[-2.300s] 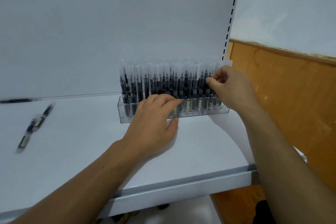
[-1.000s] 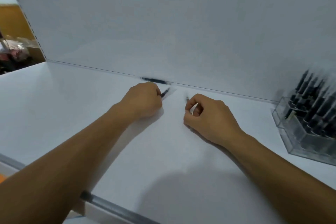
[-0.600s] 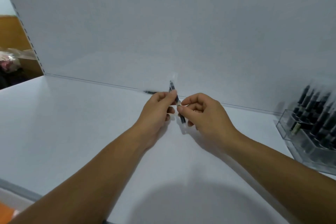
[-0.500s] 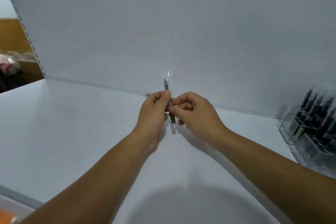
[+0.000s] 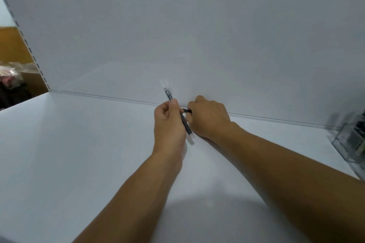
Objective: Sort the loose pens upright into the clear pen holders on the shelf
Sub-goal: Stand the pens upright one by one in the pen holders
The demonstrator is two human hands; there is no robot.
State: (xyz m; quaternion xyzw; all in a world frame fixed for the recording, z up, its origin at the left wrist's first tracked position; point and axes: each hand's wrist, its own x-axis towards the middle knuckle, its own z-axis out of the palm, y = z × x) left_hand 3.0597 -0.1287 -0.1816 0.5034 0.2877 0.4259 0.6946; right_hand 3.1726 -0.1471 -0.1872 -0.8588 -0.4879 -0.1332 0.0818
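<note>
My left hand (image 5: 169, 124) grips black pens with clear caps (image 5: 185, 124), held tilted above the white shelf; I cannot tell how many. One end sticks up past my thumb, the other pokes out below my palm. My right hand (image 5: 207, 116) reaches to the back wall of the shelf, fingers curled around another black pen (image 5: 186, 110) that lies along the back edge; only a short piece of it shows. The clear pen holder (image 5: 347, 144), filled with dark pens, stands at the far right edge of the view, partly cut off.
The white shelf board (image 5: 79, 154) spreads wide to the left and front. A white back panel (image 5: 177, 35) rises behind. At the far left a slotted upright (image 5: 29, 49) and a brown wall with bagged goods (image 5: 11, 77) show.
Both hands had been together on the pens. Now my left hand alone keeps them, and my right hand has moved back to the wall and closed on the pen lying there.
</note>
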